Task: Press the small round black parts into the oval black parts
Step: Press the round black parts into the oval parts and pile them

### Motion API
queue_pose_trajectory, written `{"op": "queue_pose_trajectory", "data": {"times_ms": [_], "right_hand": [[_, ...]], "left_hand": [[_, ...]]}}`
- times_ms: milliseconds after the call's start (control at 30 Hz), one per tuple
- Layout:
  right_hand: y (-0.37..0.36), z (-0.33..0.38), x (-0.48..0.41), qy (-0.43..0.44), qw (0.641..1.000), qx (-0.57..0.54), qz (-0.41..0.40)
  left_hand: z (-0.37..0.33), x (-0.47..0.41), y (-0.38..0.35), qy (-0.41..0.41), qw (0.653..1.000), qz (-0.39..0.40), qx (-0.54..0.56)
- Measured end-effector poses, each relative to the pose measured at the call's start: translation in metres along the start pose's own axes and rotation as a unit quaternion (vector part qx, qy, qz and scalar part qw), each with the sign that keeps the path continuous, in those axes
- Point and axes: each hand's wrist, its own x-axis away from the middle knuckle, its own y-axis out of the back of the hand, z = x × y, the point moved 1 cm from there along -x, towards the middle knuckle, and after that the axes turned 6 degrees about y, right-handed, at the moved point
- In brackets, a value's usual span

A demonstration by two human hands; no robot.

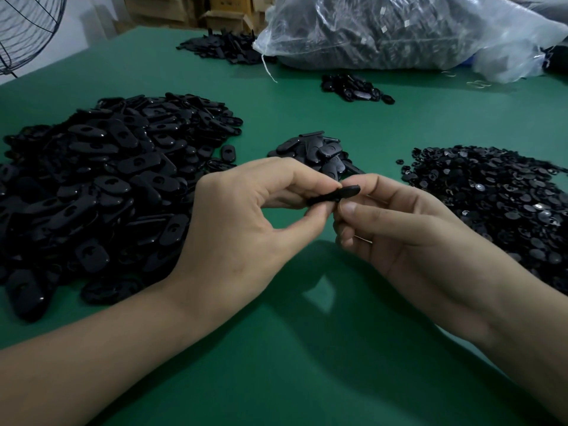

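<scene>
- From the head view we see the left hand (246, 216) and the right hand (408, 238) meeting above the green bench (307, 348)
- The left grip pinches one oval black part (335, 195) between thumb and fingertips, holding it roughly level and clear of the bench
- The right grip closes thumb and forefinger on that same part's right end, with the other fingers curled below; we cannot tell whether a small round part sits under them
- A large heap of oval parts (107, 186) lies on the left, and a smaller heap (319, 152) lies just beyond the hands
- The pile of small round black parts (498, 198) spreads on the right
- Farther back we note a clear plastic sack (399, 32) of dark pieces, a far black heap (224, 46) beside it, a little black cluster (353, 87) in front of it, a wire fan guard (27, 29) and cardboard boxes (227, 13)
</scene>
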Motion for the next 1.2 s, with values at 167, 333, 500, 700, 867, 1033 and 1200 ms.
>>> {"op": "queue_pose_trajectory", "data": {"times_ms": [167,333,500,700,867,1033,1200], "right_hand": [[0.0006,-0.0018,0.0002,0.0,1.0,-0.014,0.002],[0.0011,-0.001,0.0,-0.011,1.0,-0.012,0.007],[0.0024,-0.0015,-0.0008,-0.029,0.999,-0.029,0.015],[0.0052,-0.0022,-0.0017,-0.034,0.998,-0.045,0.029],[0.0067,-0.0026,-0.0026,-0.047,0.997,-0.052,0.044],[0.0036,-0.0023,-0.0006,-0.032,0.998,-0.041,0.036],[-0.0009,0.0011,0.0028,0.003,1.0,-0.009,0.019]], "left_hand": [[-0.0014,0.0003,0.0013,-0.011,1.0,-0.008,-0.017],[-0.0029,0.0002,0.0036,-0.066,0.995,-0.013,-0.067],[-0.002,-0.0002,0.0051,-0.114,0.988,-0.015,-0.099],[-0.002,-0.0014,0.0065,-0.153,0.98,-0.017,-0.125],[-0.0008,-0.0015,0.0075,-0.181,0.973,-0.022,-0.145],[0.002,-0.0023,0.0077,-0.19,0.969,-0.02,-0.157],[0.0027,-0.0029,0.0056,-0.165,0.974,-0.012,-0.152]]}}
